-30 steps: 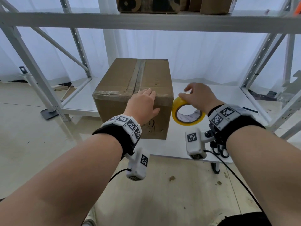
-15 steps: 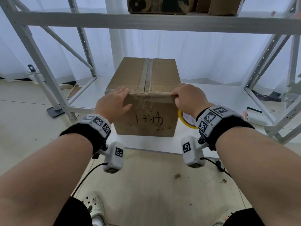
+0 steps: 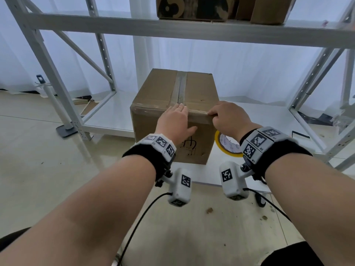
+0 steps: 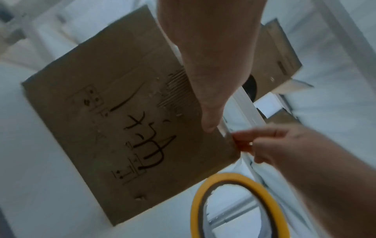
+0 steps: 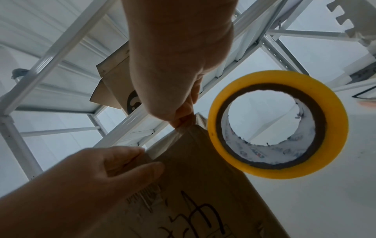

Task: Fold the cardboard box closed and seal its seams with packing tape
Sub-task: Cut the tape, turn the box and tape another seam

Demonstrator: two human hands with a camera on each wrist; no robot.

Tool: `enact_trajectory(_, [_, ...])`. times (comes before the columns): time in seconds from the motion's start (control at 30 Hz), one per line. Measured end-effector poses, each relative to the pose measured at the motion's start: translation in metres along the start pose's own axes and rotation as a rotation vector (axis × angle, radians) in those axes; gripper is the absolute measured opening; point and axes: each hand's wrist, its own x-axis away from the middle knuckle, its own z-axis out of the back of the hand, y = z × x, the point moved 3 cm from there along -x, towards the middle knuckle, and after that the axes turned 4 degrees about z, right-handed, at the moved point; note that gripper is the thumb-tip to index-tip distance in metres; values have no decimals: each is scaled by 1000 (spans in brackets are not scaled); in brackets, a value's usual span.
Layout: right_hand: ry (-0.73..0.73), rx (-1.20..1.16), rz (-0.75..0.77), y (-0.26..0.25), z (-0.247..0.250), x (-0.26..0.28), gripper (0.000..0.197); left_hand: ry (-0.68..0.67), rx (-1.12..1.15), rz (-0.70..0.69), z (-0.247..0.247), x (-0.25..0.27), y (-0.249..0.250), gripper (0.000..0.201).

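Your left hand (image 3: 175,121) lies flat on the box (image 3: 172,93) edge — fingers straight. Your right hand (image 3: 228,118) pinches its taped corner; tape roll (image 3: 227,145) beside it

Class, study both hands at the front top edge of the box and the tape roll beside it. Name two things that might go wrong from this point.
1. The right hand pinches clear tape at the box corner; tugged unevenly, it may wrinkle or stick crooked along the edge.
2. The tape roll stands on edge between the box and the right wrist; a nudge might roll it off the shelf.
The left hand lies flat, steadying the box.
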Motion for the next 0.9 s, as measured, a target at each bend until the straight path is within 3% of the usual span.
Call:
enact_trajectory(0.13, [7,-49,33,3,-2,1,37,-21,-52,-68,6,9,-35,66])
enact_trajectory(0.33, [6,-16,62,1,-5,6,42,-14,-54,109,16,27,-94,62])
enact_trajectory(0.53, [84,233,61,-6,-12,13,43,-41,70,170,13,30,-102,63])
enact_trajectory(0.77, [83,344,-11,-4,-8,14,39,33,125,12,23,44,-108,51])
enact_trajectory(0.9, [140,343,110,-31,-25,8,56,84,107,-15,16,48,-105,47])
